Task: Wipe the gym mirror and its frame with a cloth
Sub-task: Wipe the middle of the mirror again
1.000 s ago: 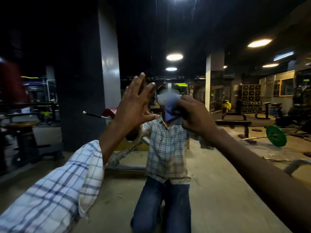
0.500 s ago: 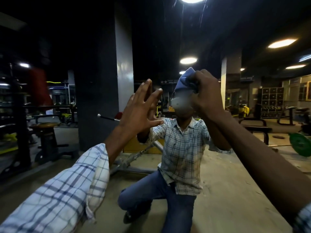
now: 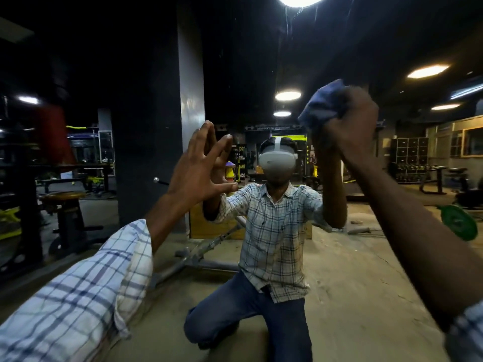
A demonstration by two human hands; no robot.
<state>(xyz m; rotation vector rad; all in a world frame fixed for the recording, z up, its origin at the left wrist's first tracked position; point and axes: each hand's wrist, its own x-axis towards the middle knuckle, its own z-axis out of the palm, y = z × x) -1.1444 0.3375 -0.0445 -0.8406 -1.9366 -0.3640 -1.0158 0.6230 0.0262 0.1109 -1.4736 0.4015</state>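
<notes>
Two hands are raised from checked sleeves (image 3: 78, 296): the left hand (image 3: 198, 165), fingers straight and spread, lies against the mirror (image 3: 261, 74), while the right hand (image 3: 350, 121) grips a bunched blue cloth (image 3: 322, 103) held high on the glass, which reflects the kneeling person (image 3: 274, 231) and the dim gym beyond.

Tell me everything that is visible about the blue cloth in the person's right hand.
The cloth is blue, soft-looking fabric, crumpled into a loose wad and slightly blurred. The right hand grips it with curled fingers, so only its upper left part shows. It is held high, right of centre, apparently against the mirror; contact cannot be confirmed.
</notes>
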